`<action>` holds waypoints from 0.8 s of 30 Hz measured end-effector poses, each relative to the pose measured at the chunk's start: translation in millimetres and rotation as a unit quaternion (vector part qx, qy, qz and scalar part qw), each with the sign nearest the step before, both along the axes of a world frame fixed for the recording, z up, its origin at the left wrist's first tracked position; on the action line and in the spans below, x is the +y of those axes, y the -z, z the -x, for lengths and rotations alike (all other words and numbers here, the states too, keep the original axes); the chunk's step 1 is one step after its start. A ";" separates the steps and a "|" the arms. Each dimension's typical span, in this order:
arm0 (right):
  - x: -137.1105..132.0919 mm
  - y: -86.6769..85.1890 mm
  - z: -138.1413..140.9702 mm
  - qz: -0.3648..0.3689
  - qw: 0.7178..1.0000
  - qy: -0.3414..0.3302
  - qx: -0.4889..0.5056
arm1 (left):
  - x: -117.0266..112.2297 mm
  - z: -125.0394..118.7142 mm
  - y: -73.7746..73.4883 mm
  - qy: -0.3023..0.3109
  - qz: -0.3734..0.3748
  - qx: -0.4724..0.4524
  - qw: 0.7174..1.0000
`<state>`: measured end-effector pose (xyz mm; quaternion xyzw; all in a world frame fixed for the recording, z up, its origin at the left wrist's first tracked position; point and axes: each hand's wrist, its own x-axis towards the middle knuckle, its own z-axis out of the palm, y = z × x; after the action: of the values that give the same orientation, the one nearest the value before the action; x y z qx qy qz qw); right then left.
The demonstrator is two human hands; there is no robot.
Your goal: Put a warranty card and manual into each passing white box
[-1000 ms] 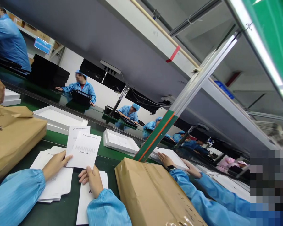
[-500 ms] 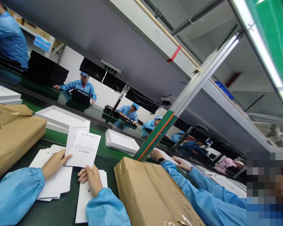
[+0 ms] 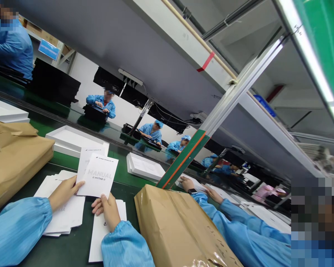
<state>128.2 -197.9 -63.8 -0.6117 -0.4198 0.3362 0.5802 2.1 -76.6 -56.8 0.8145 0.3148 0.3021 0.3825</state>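
My left hand (image 3: 63,192) and my right hand (image 3: 107,210) together hold up two white manual booklets (image 3: 98,174), the front one printed "MANUAL". The left fingers pinch the lower left edge; the right fingers grip the bottom edge. Under my left hand lies a spread pile of white booklets (image 3: 61,214) on the dark green bench. A second stack of white sheets (image 3: 100,233) lies under my right wrist. Both forearms wear blue sleeves.
Brown paper parcels sit at the left (image 3: 13,159) and lower middle (image 3: 178,233). White trays (image 3: 72,139) (image 3: 144,167) ride the green belt beyond. A co-worker's hands (image 3: 196,185) work at the right. Other people in blue stand across the line. A slanted post (image 3: 183,159) rises ahead.
My hands and the booklets have barely moved. The white trays on the belt have shifted slightly right. The co-worker's hands at the right drew in a little.
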 end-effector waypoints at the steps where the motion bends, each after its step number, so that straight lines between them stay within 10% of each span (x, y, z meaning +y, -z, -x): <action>1: 0.0 -0.1 0.1 0.001 1.000 0.001 0.000 | 0.0 0.1 -0.1 0.001 0.000 0.001 1.000; 24: 1.4 1.4 -0.7 0.003 1.000 0.001 -0.006 | 0.3 1.1 2.8 0.015 0.019 -0.009 1.000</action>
<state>128.9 -196.6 -65.2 -0.6159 -0.4219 0.3329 0.5760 1.1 -76.3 -59.6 0.8091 0.3048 0.2977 0.4049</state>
